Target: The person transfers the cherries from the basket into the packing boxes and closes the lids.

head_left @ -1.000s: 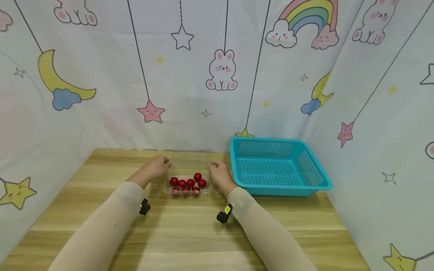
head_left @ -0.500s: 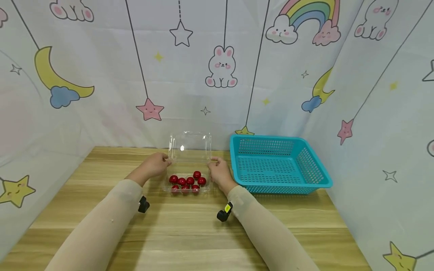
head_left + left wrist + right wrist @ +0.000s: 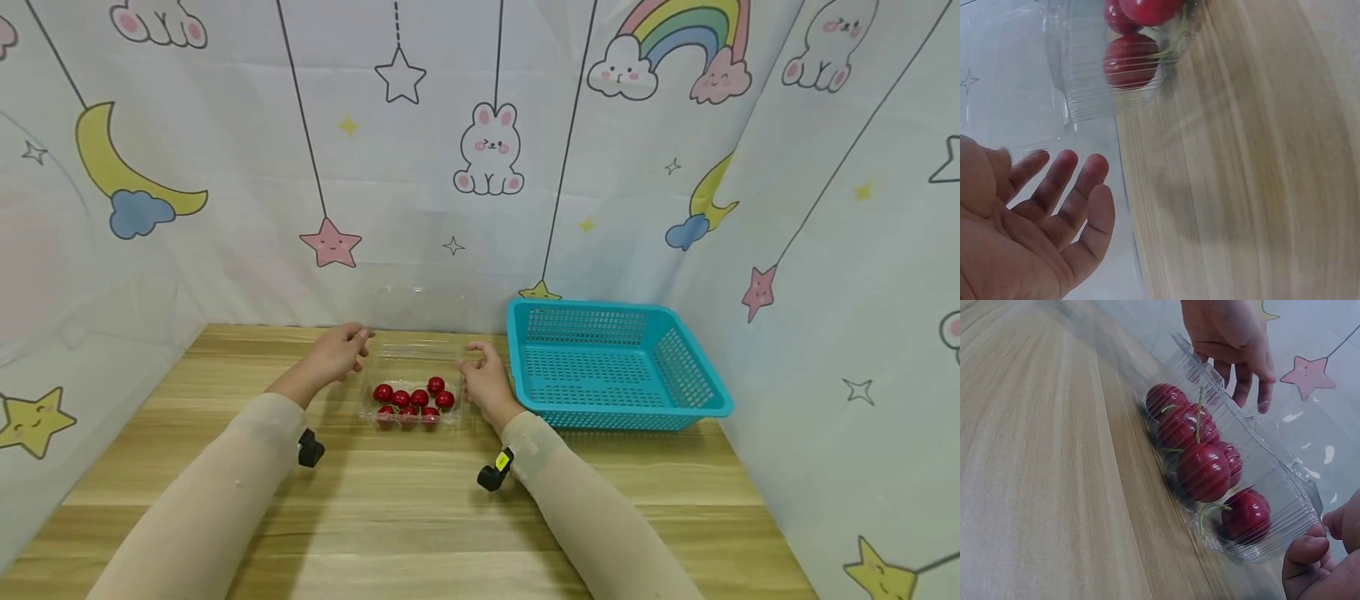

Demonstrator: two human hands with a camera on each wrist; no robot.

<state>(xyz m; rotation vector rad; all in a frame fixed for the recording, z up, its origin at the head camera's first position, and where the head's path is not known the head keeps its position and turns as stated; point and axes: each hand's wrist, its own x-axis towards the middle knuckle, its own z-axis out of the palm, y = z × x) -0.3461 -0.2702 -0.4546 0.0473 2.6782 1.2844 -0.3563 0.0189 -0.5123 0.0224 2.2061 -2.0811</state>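
A clear plastic clamshell box sits on the wooden table, its transparent lid raised at the back and faint against the curtain. Several red cherries with green stems lie inside the base. My left hand is off the box's left rear side. In the left wrist view, its fingers are spread and loosely bent, holding nothing. At the opposite rear corner, my right hand pinches the rim between thumb and finger, as the right wrist view shows. Part of that hand lies outside the right wrist view.
A turquoise perforated basket stands on the table close to the right of my right hand. Behind and to the sides hangs a white curtain printed with rabbits, stars and moons. The table's rear edge runs along it.
The lid, upright half a second ago, now leans farther back and looks fainter. My left hand has let go of the box and moved slightly left and back. The right hand has barely moved.
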